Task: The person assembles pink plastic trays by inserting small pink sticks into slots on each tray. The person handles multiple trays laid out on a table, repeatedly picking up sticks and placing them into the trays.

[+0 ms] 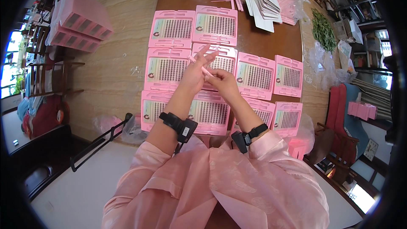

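Note:
Above the middle of the table, my left hand (194, 75) and my right hand (225, 85) come together around a slim pink tube (206, 71). The left hand has it against the palm, some fingers stretched forward. At the tube's near end, the right thumb and fingers pinch it. Beneath both hands lies a pink eyelash tray (223, 62) with rows of dark lash clusters, partly covered by them. Similar pink trays surround it, such as a far-left tray (173, 29), a far tray (216, 25), a tray to the right (255, 76) and a near tray (208, 116).
On the brown table (250, 38), loose pink tubes (236, 3) lie at the far side beside a stack of white cards (265, 6) and a clear plastic bag of pink items (290, 4). Stacked pink boxes (80, 21) stand off to the left; a red chair (337, 114) is at right.

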A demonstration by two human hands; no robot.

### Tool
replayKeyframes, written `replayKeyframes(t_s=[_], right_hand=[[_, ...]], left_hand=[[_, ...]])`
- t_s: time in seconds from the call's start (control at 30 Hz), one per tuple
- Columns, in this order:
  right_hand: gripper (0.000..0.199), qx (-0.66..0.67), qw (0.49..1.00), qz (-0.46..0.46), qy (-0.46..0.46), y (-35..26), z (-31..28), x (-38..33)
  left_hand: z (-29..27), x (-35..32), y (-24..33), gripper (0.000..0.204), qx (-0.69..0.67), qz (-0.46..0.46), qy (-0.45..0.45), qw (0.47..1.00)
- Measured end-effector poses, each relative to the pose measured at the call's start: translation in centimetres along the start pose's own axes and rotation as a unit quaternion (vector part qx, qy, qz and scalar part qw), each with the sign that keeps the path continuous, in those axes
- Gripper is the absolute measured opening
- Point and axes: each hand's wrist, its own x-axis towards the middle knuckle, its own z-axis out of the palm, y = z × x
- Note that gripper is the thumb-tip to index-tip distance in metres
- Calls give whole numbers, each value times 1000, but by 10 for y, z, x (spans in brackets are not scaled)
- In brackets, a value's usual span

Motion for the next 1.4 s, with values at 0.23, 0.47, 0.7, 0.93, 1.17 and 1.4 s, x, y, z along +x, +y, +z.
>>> replayKeyframes(t_s=[0.23,0.47,0.7,0.93,1.17,1.4], right_hand=[[20,-313,946,-75,33,6,-33,-37],[16,-471,870,-144,27,47,-45,-28],[12,-503,850,-147,50,60,-46,-18],[21,-643,759,-70,-71,12,-52,17],[35,-654,737,-93,144,-95,-91,202],[50,-597,718,84,348,-89,-87,291]], left_hand=[[-63,-49,-14,58,222,48,102,968],[-93,-98,-44,69,669,103,20,736],[-71,-91,-67,75,814,125,-64,563],[-55,-87,-64,76,846,116,-41,520],[-53,-78,-51,81,853,76,-81,511],[-54,-76,-46,82,844,70,-97,522]])
